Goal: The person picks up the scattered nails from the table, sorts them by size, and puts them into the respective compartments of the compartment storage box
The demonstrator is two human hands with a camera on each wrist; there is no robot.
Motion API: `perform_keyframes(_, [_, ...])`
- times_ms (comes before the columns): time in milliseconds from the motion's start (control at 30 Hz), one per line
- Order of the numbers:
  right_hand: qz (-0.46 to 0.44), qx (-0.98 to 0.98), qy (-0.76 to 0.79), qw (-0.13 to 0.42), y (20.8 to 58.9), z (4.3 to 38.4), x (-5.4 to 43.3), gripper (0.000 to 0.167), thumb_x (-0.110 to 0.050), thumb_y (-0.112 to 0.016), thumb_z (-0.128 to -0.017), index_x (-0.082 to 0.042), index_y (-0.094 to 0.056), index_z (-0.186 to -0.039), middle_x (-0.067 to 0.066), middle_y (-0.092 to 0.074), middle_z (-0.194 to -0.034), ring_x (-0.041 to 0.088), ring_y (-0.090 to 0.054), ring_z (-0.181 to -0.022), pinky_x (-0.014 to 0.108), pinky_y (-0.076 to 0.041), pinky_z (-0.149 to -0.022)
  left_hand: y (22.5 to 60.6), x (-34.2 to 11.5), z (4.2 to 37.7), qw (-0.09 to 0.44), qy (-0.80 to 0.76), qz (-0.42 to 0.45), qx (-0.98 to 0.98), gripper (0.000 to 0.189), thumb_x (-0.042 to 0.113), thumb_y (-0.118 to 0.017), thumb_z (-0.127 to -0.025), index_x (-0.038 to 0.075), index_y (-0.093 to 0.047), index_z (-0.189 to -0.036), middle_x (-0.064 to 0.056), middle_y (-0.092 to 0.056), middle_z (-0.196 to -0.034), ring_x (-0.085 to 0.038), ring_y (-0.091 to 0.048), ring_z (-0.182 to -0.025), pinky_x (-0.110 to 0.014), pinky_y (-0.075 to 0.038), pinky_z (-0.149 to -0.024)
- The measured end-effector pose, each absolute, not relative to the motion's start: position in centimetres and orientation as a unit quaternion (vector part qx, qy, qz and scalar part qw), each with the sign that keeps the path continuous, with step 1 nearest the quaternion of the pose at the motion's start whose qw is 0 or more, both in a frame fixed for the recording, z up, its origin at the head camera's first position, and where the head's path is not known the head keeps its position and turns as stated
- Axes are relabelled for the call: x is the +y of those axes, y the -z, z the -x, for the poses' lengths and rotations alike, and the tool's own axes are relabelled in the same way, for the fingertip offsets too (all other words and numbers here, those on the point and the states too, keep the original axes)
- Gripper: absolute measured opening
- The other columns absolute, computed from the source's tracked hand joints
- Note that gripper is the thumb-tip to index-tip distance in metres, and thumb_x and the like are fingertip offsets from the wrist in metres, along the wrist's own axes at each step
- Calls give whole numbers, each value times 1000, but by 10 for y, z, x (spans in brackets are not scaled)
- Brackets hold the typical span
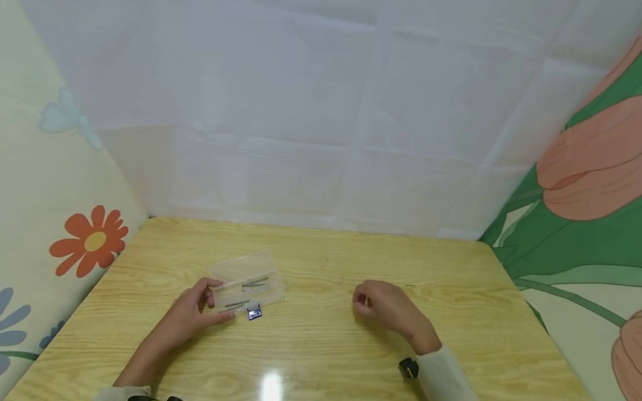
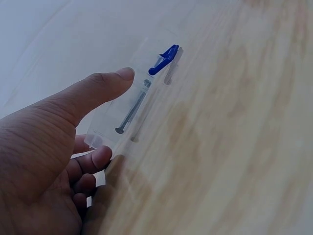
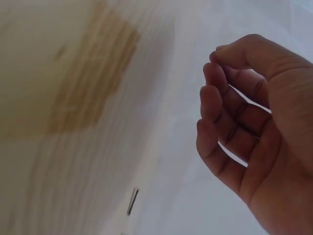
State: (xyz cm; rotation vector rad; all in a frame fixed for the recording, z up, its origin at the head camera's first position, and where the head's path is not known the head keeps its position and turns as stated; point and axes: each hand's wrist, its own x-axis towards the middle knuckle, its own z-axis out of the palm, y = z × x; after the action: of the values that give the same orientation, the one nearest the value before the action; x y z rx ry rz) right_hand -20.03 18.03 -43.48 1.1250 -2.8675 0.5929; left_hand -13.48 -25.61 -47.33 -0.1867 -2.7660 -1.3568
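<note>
A clear plastic box (image 1: pixel 275 294) lies on the table with its lid (image 1: pixel 241 268) raised at the back. Several metal nails (image 1: pixel 256 283) are inside it, and a blue latch (image 1: pixel 254 312) sits on its front side. My left hand (image 1: pixel 193 309) grips the left end of the box, thumb at the front and fingers behind. The left wrist view shows nails (image 2: pixel 132 110) through the box wall, near the blue latch (image 2: pixel 164 59). My right hand (image 1: pixel 388 306) is above the table at right, fingers curled and thumb meeting the index fingertip (image 3: pixel 213 73); nothing shows between them.
A thin dark nail (image 1: pixel 410 285) lies on the wooden table (image 1: pixel 321 345) beyond my right hand; the right wrist view shows a nail (image 3: pixel 132 201) too. White cloth (image 1: pixel 301 111) hangs behind the table, with flower-printed cloth (image 1: pixel 592 239) at the sides.
</note>
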Motion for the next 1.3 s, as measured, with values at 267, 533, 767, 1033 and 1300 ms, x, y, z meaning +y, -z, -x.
perform_keyframes(267, [-332,-923,-191,16,437,196,213,11,-10,-68,-93,-19,-71,-90,-15,-62,-85,1,-56,-75,28,-51,-68,471,-255,134,31,438,61,-896,66,32,-91,-81,0,-55,-127,-4,-48,-90,-15,-47,-83,-27,-38,-69])
perform_keyframes(533, [-291,-937,-191,31,441,196,249,12,-8,-72,-92,-18,-72,-87,-16,-61,-82,2,-56,-73,27,-50,-66,471,-254,133,25,448,62,-892,67,32,-91,-81,-1,-54,-127,-4,-49,-90,-17,-49,-84,-27,-40,-70])
perform_keyframes(767, [-245,-950,-192,21,441,202,276,14,-9,-73,-94,-21,-73,-88,-17,-62,-81,2,-56,-73,29,-49,-66,472,-256,134,26,449,59,-891,68,32,-91,-80,0,-55,-129,-5,-48,-89,-16,-46,-80,-28,-38,-68])
perform_keyframes(1033, [-221,-959,-179,3,439,214,295,12,-7,-69,-96,-18,-73,-91,-13,-64,-83,6,-59,-77,33,-51,-70,472,-256,134,23,448,61,-892,68,32,-90,-81,0,-54,-128,-5,-48,-89,-15,-44,-79,-28,-37,-67])
perform_keyframes(1300, [-211,-963,-168,5,439,227,293,15,-5,-66,-94,-17,-72,-89,-11,-64,-82,7,-57,-74,34,-49,-67,470,-256,134,25,448,60,-892,65,32,-91,-81,1,-54,-124,-5,-48,-89,-15,-46,-80,-28,-37,-67])
